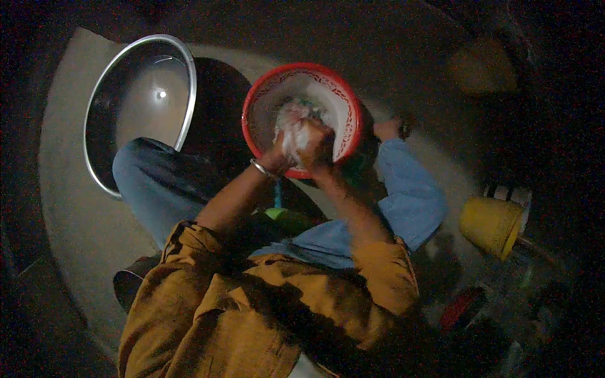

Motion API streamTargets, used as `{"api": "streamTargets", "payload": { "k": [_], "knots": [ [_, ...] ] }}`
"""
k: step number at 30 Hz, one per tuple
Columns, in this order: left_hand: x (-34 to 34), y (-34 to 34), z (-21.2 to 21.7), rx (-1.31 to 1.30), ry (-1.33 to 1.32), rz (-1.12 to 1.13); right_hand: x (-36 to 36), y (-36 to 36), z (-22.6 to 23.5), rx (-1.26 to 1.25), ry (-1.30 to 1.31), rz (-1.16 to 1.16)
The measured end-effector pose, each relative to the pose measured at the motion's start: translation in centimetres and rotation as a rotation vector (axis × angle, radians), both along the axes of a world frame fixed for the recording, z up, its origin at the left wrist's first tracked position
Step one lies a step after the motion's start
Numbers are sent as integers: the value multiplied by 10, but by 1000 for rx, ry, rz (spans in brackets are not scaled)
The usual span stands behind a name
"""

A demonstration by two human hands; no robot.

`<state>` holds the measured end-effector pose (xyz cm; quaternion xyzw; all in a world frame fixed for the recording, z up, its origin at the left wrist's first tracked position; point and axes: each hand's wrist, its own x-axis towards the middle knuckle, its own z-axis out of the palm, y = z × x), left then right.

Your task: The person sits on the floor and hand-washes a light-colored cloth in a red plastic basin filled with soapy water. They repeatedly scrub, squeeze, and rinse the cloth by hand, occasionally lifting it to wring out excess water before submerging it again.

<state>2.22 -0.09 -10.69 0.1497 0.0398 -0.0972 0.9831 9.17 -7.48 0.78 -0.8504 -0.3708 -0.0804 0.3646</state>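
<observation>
A dim scene was seen from above, looking down on a person who sat on a pale floor with knees apart. Both forearms reached forward from mustard-coloured sleeves into a red basin that stood on the floor between the legs. The basin had a red rim and a white patterned inside wall.

The left hand and the right hand were pressed together over the middle of the basin. Their fingers were curled tight around a wet, whitish cloth, bunched and soapy, with a little green showing in it. The cloth lay inside the basin, partly in the hands and partly heaped just beyond them. A thin metal bangle sat on the left wrist.

The legs wore blue trousers; the left knee rose beside a large steel bowl, which stood to the left of the basin, apart from it, with a point of light glinting inside. A bare foot rested just to the right of the basin. Further right, near the dark edge, a yellow bucket lay tilted on its side, well apart from the hands. Below it a small red object was too dim to make out.
</observation>
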Motion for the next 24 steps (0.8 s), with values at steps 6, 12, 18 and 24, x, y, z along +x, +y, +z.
{"api": "streamTargets", "payload": {
  "k": [6, 12, 18, 24],
  "knots": [
    [2, 6, 158, 270, 322, 63, 36, -11, 29, 265, 569, -40],
    [13, 19, 244, 770, 484, 41, 24, -10, 88, 270, 860, 209],
    [17, 38, 228, 619, 417, 341, 3, 7, 91, 405, 812, 238],
    [17, 44, 216, 533, 223, 568, 24, -41, 22, 394, 1065, 202]
  ]
}}
